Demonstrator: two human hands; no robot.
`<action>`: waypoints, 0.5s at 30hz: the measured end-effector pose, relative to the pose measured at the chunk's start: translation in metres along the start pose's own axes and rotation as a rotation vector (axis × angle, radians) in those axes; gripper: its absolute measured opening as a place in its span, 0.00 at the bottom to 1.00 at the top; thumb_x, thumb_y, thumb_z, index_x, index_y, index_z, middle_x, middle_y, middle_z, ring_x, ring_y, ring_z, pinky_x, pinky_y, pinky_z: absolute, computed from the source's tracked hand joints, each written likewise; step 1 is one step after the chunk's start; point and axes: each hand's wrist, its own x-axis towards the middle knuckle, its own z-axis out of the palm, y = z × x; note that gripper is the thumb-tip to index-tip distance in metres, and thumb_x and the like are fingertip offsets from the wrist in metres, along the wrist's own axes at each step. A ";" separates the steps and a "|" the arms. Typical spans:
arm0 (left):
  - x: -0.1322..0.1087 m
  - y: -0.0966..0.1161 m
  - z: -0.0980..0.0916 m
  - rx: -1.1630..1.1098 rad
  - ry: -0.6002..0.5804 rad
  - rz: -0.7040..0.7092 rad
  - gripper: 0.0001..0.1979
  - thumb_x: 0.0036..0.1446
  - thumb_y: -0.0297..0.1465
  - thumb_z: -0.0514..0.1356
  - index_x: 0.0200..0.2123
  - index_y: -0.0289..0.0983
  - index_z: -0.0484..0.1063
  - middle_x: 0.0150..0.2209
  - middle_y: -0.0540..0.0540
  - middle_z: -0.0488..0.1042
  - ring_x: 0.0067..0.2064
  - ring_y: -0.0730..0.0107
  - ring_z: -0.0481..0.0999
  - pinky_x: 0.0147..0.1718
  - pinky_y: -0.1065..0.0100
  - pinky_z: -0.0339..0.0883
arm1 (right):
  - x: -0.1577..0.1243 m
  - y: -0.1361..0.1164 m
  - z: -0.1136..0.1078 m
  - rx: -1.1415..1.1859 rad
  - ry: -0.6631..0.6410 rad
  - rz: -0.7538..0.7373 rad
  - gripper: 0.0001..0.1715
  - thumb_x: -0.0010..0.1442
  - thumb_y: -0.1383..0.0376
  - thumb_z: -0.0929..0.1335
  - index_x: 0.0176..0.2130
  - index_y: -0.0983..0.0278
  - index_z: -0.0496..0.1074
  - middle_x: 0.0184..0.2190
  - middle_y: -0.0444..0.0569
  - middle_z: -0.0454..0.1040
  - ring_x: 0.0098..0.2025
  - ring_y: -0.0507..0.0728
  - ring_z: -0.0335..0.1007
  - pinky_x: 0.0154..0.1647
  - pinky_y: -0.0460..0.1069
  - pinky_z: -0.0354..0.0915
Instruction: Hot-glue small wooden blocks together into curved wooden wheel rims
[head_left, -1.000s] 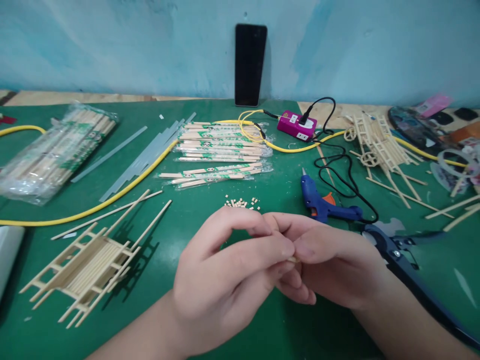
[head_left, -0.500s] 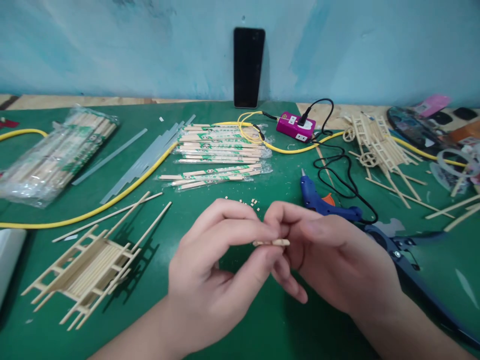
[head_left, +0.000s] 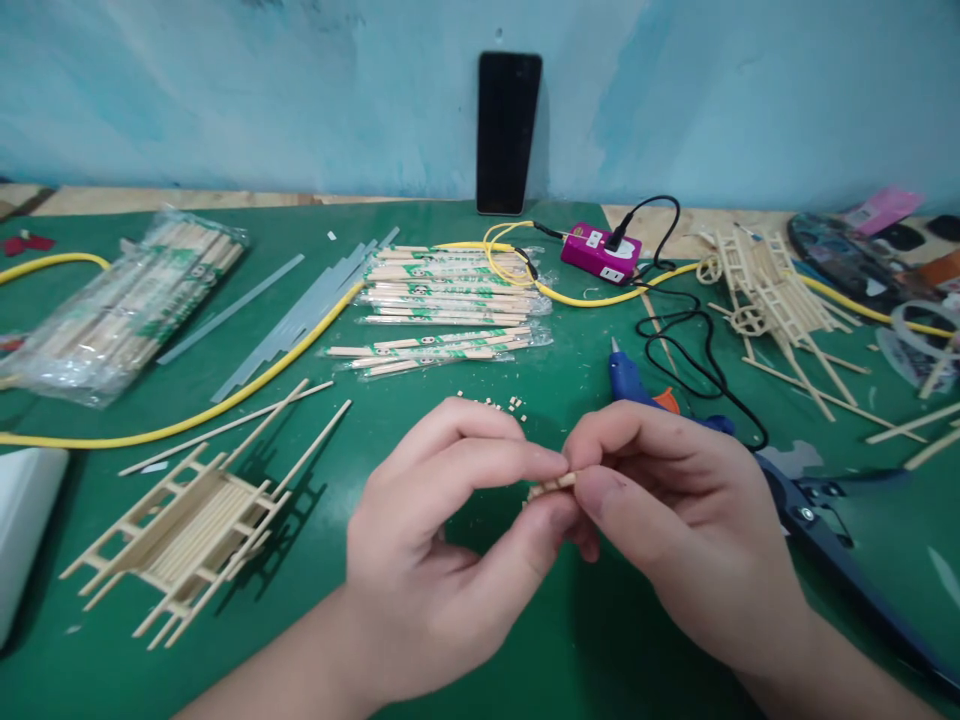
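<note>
The only view is from the head. Both forearms come in from the bottom edge and meet over the green mat [head_left: 97,640], with the hands turned toward each other. The left hand [head_left: 439,530] is curled, its forefinger on top and its thumb reaching forward below, the two closed narrowly on the left part of a short wooden stick [head_left: 551,484]. The right hand [head_left: 675,510] is curled too, its thumb and forefinger pinching the stick's right end, the other fingers folded in under the palm. The stick sits between the two hands, held above the mat and slanting, its left end lower.

Just beyond the left hand's fingertips lies a small scatter of tiny wooden bits [head_left: 491,403]. Just past the right hand, a blue glue gun [head_left: 634,385] lies on its side, and dark blue scissors [head_left: 840,540] run beside the right wrist toward the lower right corner. To the left sits a ladder-like stick frame [head_left: 191,525], and more stick frames [head_left: 780,295] lie at the far right. Farther up are wrapped chopsticks [head_left: 442,290], a bagged chopstick bundle [head_left: 127,310], grey glue sticks [head_left: 300,310], a yellow cable [head_left: 187,425], a pink power socket [head_left: 600,252] and a black phone [head_left: 508,132] propped against the wall.
</note>
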 end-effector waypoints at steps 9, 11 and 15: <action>0.002 0.006 0.002 -0.047 -0.018 -0.029 0.18 0.61 0.14 0.65 0.49 0.36 0.85 0.35 0.47 0.85 0.36 0.68 0.85 0.35 0.67 0.82 | -0.001 0.005 -0.001 0.031 0.013 0.013 0.10 0.66 0.69 0.75 0.32 0.60 0.78 0.23 0.41 0.75 0.23 0.50 0.70 0.23 0.44 0.67; 0.003 0.006 0.003 -0.052 -0.012 -0.070 0.17 0.62 0.14 0.65 0.47 0.38 0.85 0.33 0.49 0.86 0.34 0.70 0.86 0.36 0.68 0.83 | -0.003 0.008 -0.003 0.065 0.005 0.003 0.09 0.69 0.66 0.75 0.34 0.59 0.80 0.25 0.41 0.76 0.25 0.51 0.71 0.25 0.45 0.69; 0.006 0.007 0.003 -0.048 0.005 -0.146 0.16 0.61 0.14 0.66 0.44 0.38 0.86 0.33 0.50 0.88 0.33 0.71 0.87 0.35 0.70 0.84 | -0.006 0.014 -0.004 0.060 0.035 -0.054 0.05 0.71 0.67 0.74 0.41 0.57 0.83 0.31 0.42 0.80 0.28 0.51 0.76 0.29 0.45 0.74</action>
